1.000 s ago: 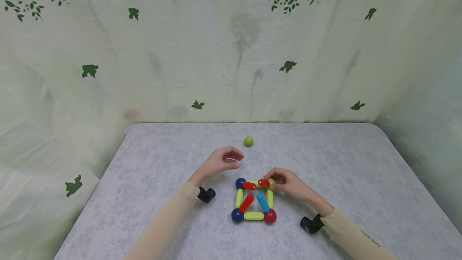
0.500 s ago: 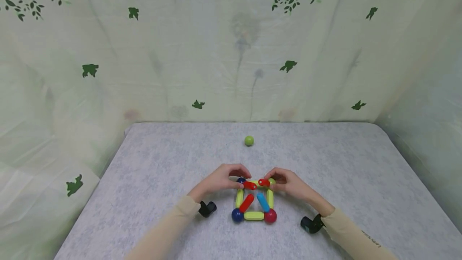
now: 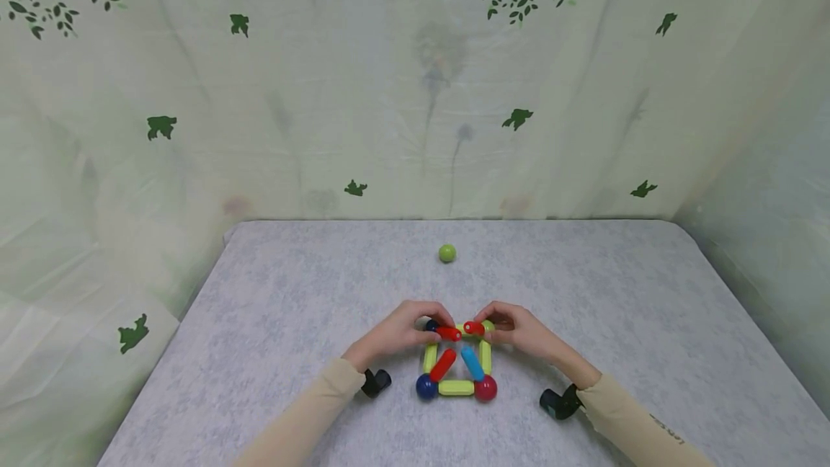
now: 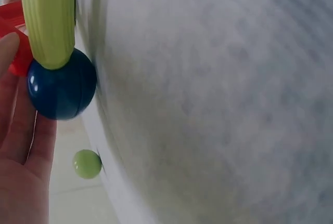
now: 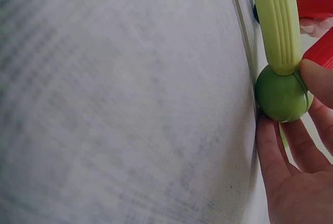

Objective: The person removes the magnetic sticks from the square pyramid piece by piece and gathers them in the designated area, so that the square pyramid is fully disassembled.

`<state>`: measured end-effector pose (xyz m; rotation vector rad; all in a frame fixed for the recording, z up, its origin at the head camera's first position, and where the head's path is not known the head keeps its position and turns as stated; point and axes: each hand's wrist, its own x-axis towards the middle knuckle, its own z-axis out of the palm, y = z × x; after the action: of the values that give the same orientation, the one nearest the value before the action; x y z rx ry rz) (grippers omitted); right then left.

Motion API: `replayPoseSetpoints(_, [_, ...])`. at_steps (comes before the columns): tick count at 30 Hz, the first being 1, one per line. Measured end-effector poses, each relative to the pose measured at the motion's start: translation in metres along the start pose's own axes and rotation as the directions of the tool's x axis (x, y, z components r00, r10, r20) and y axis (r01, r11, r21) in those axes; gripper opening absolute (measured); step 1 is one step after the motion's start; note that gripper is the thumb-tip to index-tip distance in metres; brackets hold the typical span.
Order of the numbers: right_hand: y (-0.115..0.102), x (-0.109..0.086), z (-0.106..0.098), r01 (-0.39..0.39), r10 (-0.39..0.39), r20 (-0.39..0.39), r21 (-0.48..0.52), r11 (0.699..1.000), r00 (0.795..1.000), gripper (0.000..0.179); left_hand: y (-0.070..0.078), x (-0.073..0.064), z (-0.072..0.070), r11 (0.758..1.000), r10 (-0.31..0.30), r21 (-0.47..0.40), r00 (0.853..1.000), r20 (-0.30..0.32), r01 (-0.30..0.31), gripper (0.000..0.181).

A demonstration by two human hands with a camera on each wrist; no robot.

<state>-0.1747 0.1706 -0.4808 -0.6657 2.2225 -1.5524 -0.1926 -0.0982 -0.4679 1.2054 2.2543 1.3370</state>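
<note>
A square frame of yellow-green magnetic rods (image 3: pixel 457 388) and balls lies on the table. Its near corners are a blue ball (image 3: pixel 426 387) and a red ball (image 3: pixel 485 388); a red rod (image 3: pixel 444 365) and a light blue rod (image 3: pixel 472 364) rise from them, slanting inward. At the far left corner, my left hand (image 3: pixel 402 330) pinches another red rod (image 3: pixel 449 334) beside a dark blue ball (image 4: pixel 62 86). My right hand (image 3: pixel 528 337) grips a third red rod (image 3: pixel 474 327) at the far right corner, fingers around a green ball (image 5: pixel 283 95).
A loose green ball (image 3: pixel 447 253) sits on the grey table (image 3: pixel 311 265) behind the frame. Beyond the table's back edge hangs a pale curtain (image 3: pixel 402 92) with leaf prints. Small black cameras (image 3: pixel 559 403) are strapped to both wrists.
My left hand has come down and to the right from above the table onto the red rod at the far left corner. The right hand and the frame have stayed in place.
</note>
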Motion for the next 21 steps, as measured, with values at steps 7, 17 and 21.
replayPoseSetpoints(7, [0.0007,0.0010,-0.0002,-0.007,0.006,-0.006,-0.018,1.000,1.000,0.017,0.0034,0.0013,0.0004,0.992,0.064,0.106,0.998,-0.001,-0.063,0.021])
replayPoseSetpoints(17, [0.0028,0.0021,-0.0008,-0.003,0.003,-0.002,-0.031,0.999,1.000,0.017,0.0041,0.0018,-0.0010,0.972,0.040,0.234,0.999,-0.020,-0.034,0.017])
replayPoseSetpoints(21, [0.0020,0.0012,0.0001,-0.016,0.016,0.002,-0.031,0.999,1.000,0.017,0.0039,0.0008,-0.0017,0.976,0.017,0.218,0.998,-0.057,-0.005,0.019])
